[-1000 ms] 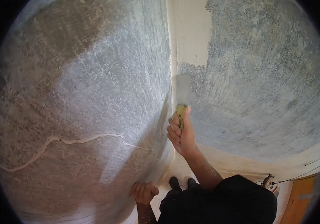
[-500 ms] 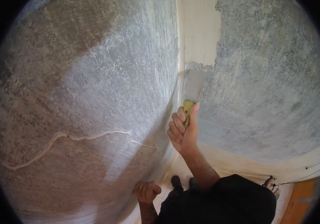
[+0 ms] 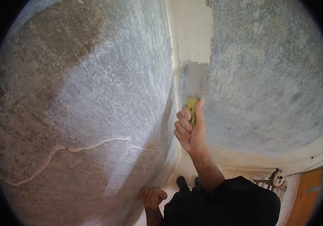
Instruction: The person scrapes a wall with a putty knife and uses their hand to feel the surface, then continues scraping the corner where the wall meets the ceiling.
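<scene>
My right hand (image 3: 191,128) is wrapped round the yellow-green handle of a putty knife (image 3: 196,81), with the thumb along the handle. The wide grey blade points up the right wall (image 3: 259,94), its top edge just under a smooth cream plaster strip (image 3: 193,32) beside the corner. Low at the left wall (image 3: 105,90), my left hand (image 3: 153,196) has its fingers curled; whether anything is inside them is hidden.
A pale, jagged filled crack (image 3: 82,147) crosses the left wall. Below are the tiled floor, my dark shoes (image 3: 183,184), a round device (image 3: 278,179) with black cables at the lower right, and an orange panel (image 3: 305,192).
The view has shifted a little. The putty knife has turned more upright, and its blade edge is now nearer the lower end of the cream strip. My left hand stays low with curled fingers.
</scene>
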